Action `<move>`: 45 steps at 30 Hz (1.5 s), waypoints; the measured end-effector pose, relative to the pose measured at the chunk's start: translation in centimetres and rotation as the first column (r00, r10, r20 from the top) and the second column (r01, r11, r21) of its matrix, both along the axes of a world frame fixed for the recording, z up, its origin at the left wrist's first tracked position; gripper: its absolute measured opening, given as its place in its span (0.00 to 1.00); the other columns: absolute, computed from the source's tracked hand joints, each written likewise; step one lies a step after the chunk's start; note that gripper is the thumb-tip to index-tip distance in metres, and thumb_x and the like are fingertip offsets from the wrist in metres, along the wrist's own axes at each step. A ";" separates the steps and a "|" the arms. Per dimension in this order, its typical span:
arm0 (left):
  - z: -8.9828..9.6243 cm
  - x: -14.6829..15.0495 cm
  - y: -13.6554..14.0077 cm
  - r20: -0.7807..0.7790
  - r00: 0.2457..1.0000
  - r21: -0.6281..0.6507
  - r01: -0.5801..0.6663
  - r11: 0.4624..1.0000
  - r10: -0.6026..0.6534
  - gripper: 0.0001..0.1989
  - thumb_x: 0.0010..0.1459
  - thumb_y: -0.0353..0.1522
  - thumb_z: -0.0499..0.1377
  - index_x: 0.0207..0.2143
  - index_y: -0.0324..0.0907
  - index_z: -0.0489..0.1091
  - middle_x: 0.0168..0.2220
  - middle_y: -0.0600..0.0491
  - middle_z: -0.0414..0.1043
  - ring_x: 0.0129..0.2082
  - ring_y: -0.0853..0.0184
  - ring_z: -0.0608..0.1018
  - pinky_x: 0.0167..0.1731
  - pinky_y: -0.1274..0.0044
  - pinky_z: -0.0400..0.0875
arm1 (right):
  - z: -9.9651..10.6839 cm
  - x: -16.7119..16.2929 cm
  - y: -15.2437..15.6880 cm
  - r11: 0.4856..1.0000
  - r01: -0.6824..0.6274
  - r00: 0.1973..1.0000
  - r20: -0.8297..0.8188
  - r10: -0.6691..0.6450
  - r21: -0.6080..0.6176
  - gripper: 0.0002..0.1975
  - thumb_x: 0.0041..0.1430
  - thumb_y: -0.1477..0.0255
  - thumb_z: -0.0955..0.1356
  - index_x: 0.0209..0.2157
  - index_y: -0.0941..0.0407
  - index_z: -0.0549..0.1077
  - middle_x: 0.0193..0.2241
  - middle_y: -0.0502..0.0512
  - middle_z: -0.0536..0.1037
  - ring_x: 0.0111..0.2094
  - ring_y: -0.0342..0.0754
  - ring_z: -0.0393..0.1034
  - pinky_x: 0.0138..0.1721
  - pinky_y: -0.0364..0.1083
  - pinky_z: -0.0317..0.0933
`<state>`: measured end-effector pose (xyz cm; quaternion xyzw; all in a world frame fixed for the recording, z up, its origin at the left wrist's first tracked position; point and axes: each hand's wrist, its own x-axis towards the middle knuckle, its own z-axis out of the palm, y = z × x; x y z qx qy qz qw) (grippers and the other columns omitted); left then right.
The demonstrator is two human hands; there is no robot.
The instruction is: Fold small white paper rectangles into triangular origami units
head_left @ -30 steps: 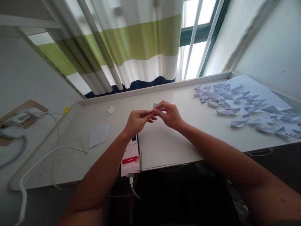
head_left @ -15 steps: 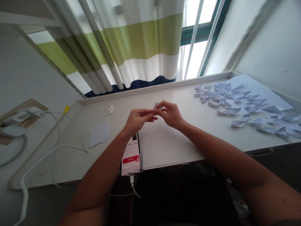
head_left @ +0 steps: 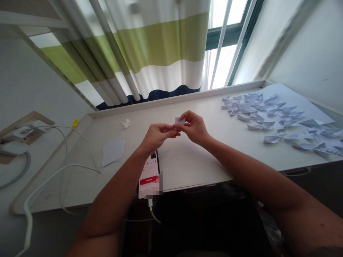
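Observation:
Between my two hands, above the middle of the desk, is a small piece of folded white paper (head_left: 180, 120). My left hand (head_left: 158, 135) pinches its lower left side with thumb and fingers. My right hand (head_left: 195, 127) grips it from the right, thumb and index finger close to the left fingertips. Fingers cover most of the paper; only its upper part shows. Several folded paper boats (head_left: 261, 125) are spread over the right side of the desk. A stack of white paper sheets (head_left: 113, 152) lies to the left of my left hand.
A phone (head_left: 149, 178) with a charging cable (head_left: 150, 207) lies under my left forearm at the desk's front edge. Crumpled white paper (head_left: 125, 124) sits at the back left. White cables (head_left: 57, 175) cross the left side from plugs (head_left: 24, 132). A low rim (head_left: 171, 101) borders the back.
The folded paper has turned slightly, and more of its flat face shows above my fingers. My hands have barely shifted.

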<state>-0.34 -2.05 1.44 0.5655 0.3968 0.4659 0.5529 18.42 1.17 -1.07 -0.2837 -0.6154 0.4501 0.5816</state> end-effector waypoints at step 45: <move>0.1 0.0 -0.1 -0.135 0.991 0.140 0.034 0.990 -0.015 0.21 0.53 0.48 0.77 0.37 0.39 0.85 0.37 0.44 0.87 0.37 0.59 0.86 0.43 0.67 0.79 | 0.6 0.5 -0.2 0.987 -0.120 0.992 0.038 0.124 -0.104 0.25 0.51 0.49 0.83 0.24 0.54 0.77 0.24 0.51 0.80 0.28 0.48 0.77 0.32 0.50 0.72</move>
